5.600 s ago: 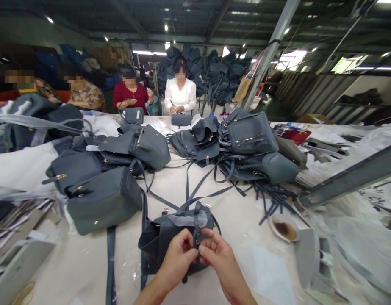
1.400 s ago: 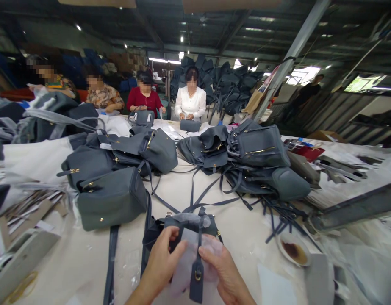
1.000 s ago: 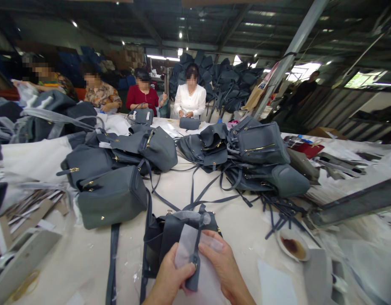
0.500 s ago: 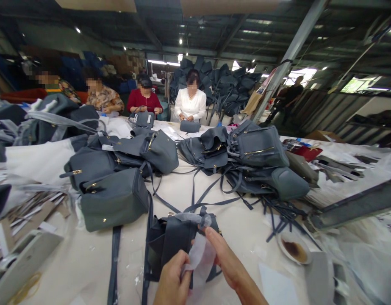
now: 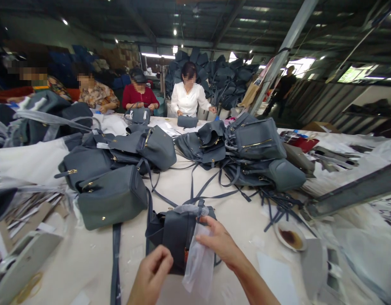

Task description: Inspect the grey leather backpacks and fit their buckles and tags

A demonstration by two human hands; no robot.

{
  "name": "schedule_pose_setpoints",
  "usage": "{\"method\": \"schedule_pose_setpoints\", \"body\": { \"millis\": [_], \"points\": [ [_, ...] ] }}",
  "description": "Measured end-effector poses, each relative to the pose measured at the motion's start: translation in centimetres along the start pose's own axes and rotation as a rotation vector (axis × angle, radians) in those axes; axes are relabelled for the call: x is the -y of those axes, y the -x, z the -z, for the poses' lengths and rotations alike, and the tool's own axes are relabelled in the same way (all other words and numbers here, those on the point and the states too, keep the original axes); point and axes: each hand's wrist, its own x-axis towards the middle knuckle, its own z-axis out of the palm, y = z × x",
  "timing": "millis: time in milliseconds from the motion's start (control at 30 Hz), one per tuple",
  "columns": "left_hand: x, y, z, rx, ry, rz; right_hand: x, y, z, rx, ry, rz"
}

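A dark blue-grey leather bag (image 5: 178, 237) with straps lies in front of me. Translucent plastic wrap (image 5: 185, 208) is wound around its handle at the top. My right hand (image 5: 222, 243) pinches this wrap near the handle, and a loose plastic strip (image 5: 200, 262) hangs down below the fingers over the bag's front. To the left of the strip, my left hand (image 5: 153, 269) is closed with curled fingers at the bag's lower left. Nothing shows in it.
More blue-grey bags lie left (image 5: 112, 199) and right (image 5: 255, 142). A dish of brown liquid (image 5: 290, 236) and tape dispensers (image 5: 317, 269) stand at right and left. A metal bar (image 5: 354, 190) crosses at right. Several co-workers (image 5: 189, 95) sit across the table.
My left hand has let go of the plastic strip and moved left. The strip now hangs loose below my right hand. Across the table, the person in white has stretched an arm out sideways.
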Motion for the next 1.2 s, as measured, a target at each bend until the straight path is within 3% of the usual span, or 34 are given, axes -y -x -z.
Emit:
{"method": "schedule_pose_setpoints", "body": {
  "millis": [33, 67, 133, 200, 367, 467, 633, 833, 1000, 1133, 1200],
  "points": [
    [-0.9, -1.0, 0.2, -0.035, 0.064, 0.056, 0.1, 0.0, 0.0, 0.049, 0.029, -0.016],
    [-1.8, -2.2, 0.1, 0.01, 0.127, 0.1, 0.1, 0.0, 0.0, 0.091, 0.061, -0.024],
    [-2.9, -4.5, -1.0, 0.181, 0.258, 0.191, 0.3, 0.0, 0.2, 0.109, 0.105, -0.002],
    [-3.5, -6.2, -2.8, 0.282, 0.358, 0.256, 0.4, 0.2, 0.6, 0.051, 0.104, 0.024],
    [-4.0, -7.8, -7.1, 0.31, 0.519, 0.33, -0.8, 2.1, 3.2, -0.116, -0.244, 0.003],
    [-4.4, -7.8, -8.5, 0.283, 0.646, 0.366, -3.4, 4.4, 4.1, -0.195, -0.542, -0.045],
    [-4.7, -7.5, -9.4, 0.198, 0.793, 0.388, -7.7, 7.0, 2.2, -0.1, -0.729, -0.155],
    [-4.4, -7.0, -9.7, 0.157, 0.828, 0.357, -7.4, 5.9, 0.3, -0.413, -0.62, -0.229],
    [-3.7, -7.3, -9.9, 0.046, 0.794, 0.253, -8.7, 6.6, 2.7, -0.415, -0.663, -0.263],
    [-3.8, -7.5, -9.9, 0.02, 0.836, 0.285, -11.1, 7.8, 4.8, -0.45, -0.82, -0.331],
    [-4.0, -7.4, -9.9, 0.01, 0.84, 0.295, -11.5, 7.9, 4.6, -0.383, -0.875, -0.365]
  ]
}}
